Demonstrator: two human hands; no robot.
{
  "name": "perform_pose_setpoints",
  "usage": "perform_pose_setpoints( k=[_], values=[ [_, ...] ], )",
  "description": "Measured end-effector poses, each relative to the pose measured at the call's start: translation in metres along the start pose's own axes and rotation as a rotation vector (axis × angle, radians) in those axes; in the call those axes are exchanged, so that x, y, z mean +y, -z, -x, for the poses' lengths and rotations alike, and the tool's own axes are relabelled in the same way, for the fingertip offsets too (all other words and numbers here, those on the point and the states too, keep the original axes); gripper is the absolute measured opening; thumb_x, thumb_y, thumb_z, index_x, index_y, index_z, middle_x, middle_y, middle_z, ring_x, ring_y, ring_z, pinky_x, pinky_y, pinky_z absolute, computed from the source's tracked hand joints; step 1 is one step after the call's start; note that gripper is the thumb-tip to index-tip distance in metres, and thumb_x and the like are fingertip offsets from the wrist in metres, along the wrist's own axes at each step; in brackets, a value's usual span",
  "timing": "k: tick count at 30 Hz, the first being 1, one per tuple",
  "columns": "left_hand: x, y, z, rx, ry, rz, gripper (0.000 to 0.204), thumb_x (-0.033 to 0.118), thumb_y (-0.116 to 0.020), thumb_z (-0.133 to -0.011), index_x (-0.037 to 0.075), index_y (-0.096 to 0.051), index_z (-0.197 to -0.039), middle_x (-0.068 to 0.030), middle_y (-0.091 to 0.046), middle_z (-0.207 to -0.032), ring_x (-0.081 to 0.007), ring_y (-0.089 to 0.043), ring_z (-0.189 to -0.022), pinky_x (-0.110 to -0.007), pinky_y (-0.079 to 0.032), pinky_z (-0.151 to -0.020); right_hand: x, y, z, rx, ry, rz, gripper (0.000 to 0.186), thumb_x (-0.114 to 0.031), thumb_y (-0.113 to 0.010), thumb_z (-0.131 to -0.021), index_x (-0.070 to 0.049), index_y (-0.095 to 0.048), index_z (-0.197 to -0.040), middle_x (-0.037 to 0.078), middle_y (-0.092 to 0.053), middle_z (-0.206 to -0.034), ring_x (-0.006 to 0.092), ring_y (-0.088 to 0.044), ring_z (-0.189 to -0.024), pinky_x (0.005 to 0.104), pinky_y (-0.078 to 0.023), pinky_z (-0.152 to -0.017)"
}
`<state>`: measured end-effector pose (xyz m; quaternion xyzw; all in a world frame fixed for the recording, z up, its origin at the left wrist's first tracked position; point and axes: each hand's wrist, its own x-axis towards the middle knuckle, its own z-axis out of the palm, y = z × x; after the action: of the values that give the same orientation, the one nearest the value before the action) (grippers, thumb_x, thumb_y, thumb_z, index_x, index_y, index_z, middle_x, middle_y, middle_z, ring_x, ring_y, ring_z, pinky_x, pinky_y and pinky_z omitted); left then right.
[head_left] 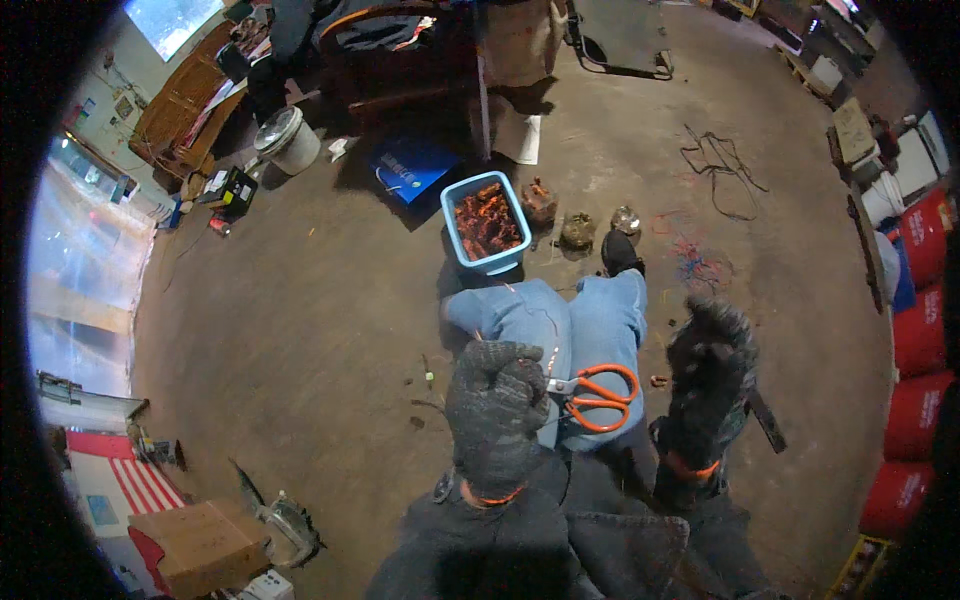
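Observation:
My left hand (495, 410), in a dark grey knit glove, is closed in front of my knees. It grips a pair of scissors (603, 403) by the blade end, with the orange handles sticking out to the right. A thin copper-coloured wire (552, 358) runs beside this hand and over my jeans. To the right, my gloved right hand (710, 355) is raised apart from the scissors; its dark fingers look curled, but blur hides whether they hold anything. Beyond my knees stands a light-blue tub (488, 267) filled with reddish-brown tangled scraps.
Several small filled bags, one brown (538, 205) and one olive (577, 232), line up right of the tub. A blue bag (410, 170) and white bucket (288, 140) lie farther back. Dark cord (725, 170) and coloured wire bits (695, 262) litter the floor. Red sacks (915, 330) border the right.

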<state>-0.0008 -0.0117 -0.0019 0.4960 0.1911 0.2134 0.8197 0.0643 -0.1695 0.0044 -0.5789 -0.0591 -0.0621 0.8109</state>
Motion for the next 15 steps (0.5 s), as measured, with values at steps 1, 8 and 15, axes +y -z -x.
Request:
perform_pose_setpoints(
  k=[1, 8, 15],
  values=[
    [0.003, 0.0, 0.002, -0.011, 0.017, -0.017, 0.014, 0.016, -0.059, -0.084, 0.006, -0.052, -0.09, -0.001, -0.05, -0.064, -0.0065, -0.04, -0.043, -0.02, -0.03, -0.037, -0.002, -0.01, 0.008, -0.051, -0.094, -0.039, 0.034, -0.025, -0.054, -0.083, -0.001, -0.056, -0.108, 0.004, -0.055, -0.083, 0.0097, -0.046, -0.058, 0.0214, -0.037, -0.05],
    [0.012, 0.004, 0.014, -0.117, -0.414, -0.774, 0.009, 0.01, -0.06, -0.081, 0.004, -0.054, -0.083, -0.0017, -0.052, -0.065, -0.0096, -0.049, -0.055, -0.023, -0.04, -0.047, -0.009, -0.069, 0.056, -0.149, -0.047, -0.349, 0.036, -0.021, -0.063, -0.08, -0.003, -0.056, -0.11, 0.006, -0.059, -0.09, 0.0142, -0.057, -0.067, 0.0228, -0.048, -0.058],
    [0.012, 0.003, 0.029, 0.002, -0.223, -0.294, 0.009, 0.003, -0.062, -0.076, 0.001, -0.058, -0.083, -0.0061, -0.058, -0.076, -0.0135, -0.055, -0.066, -0.026, -0.047, -0.057, -0.006, -0.047, 0.055, -0.536, -0.09, -0.028, 0.036, -0.02, -0.062, -0.08, -0.002, -0.055, -0.11, 0.006, -0.059, -0.091, 0.0146, -0.057, -0.069, 0.0233, -0.048, -0.059]
  ],
)
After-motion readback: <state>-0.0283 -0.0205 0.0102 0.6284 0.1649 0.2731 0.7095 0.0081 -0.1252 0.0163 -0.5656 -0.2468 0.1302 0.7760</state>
